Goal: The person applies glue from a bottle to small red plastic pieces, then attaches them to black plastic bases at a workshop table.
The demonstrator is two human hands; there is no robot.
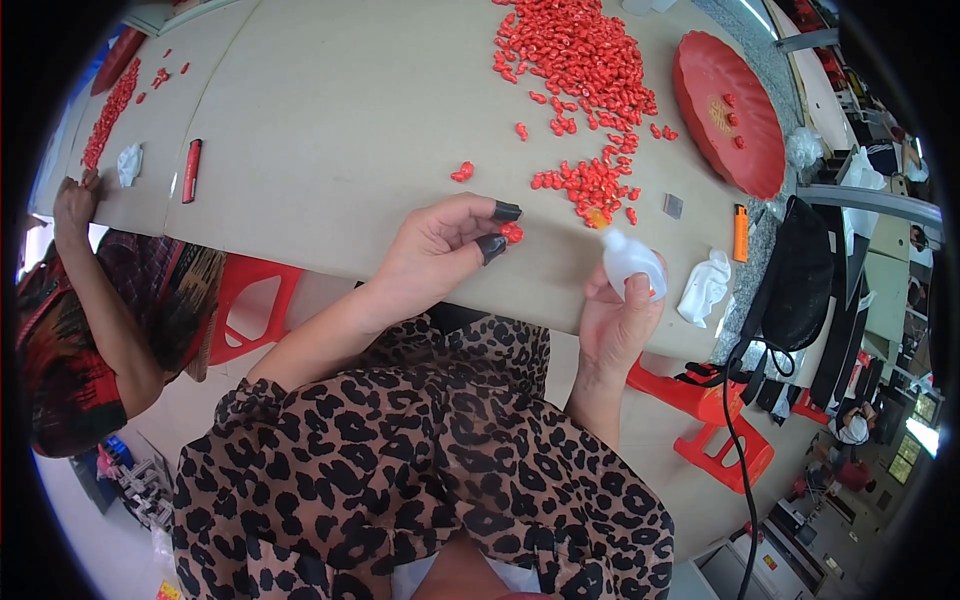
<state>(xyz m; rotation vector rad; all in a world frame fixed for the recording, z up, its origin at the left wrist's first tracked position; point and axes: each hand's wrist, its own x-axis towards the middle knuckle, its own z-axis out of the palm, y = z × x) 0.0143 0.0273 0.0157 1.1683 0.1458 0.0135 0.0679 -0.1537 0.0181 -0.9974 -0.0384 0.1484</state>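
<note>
My left hand (432,248) is raised over the near table edge, with black covers on the thumb and a fingertip. Pinched between those tips is a small red peanut-shaped piece (512,233). To its right, my right hand (610,335) grips a small white squeeze bottle (630,262), tilted with its orange tip pointing up and left. Beyond the bottle lies a heap of similar red pieces (575,45), trailing down into a smaller cluster (590,185). A few joined red pieces (462,172) rest apart, past my left hand.
A red scalloped tray (700,120) holds several pieces at right. Near it lie an orange lighter-like object (740,233), a crumpled white cloth (706,288), a small grey square (673,206) and a black bag (800,270). At left, a co-worker's hand (75,205) reaches toward red pieces; a red marker-like stick (192,170) lies nearby.
</note>
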